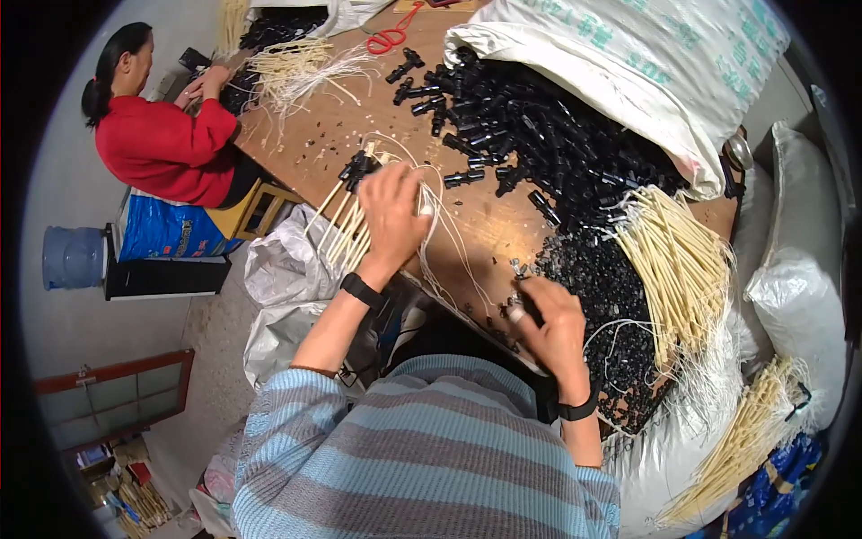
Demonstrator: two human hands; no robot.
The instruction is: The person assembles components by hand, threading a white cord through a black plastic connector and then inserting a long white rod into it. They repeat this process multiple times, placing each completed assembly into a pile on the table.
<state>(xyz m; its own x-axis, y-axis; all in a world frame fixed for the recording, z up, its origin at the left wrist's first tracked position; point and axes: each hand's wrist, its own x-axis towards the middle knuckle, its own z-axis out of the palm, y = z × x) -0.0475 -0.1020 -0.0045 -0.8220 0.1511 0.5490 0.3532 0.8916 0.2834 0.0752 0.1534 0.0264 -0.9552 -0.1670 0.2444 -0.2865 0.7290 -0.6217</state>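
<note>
My left hand (392, 211) is curled palm-down over cream-coloured sticks (350, 229) at the table's near left edge. Black plastic fittings (361, 166) sit at the far ends of these sticks. Thin white cords (440, 229) loop out from beside my left thumb across the tabletop; what lies under the fingers is hidden. My right hand (555, 325) is lower down at the table edge, next to a spread of small black pieces (584, 278). Its thumb and fingers are bent together, and whatever is between them is too small to make out. A pale band circles one digit.
A large white sack (628, 63) lies behind heaped black T-shaped fittings (530, 117). A bundle of cream sticks (678, 269) with white cords rests at right. Red-handled scissors (391, 36) lie at the back. A person in red (171, 144) works at the left side of the table (359, 117).
</note>
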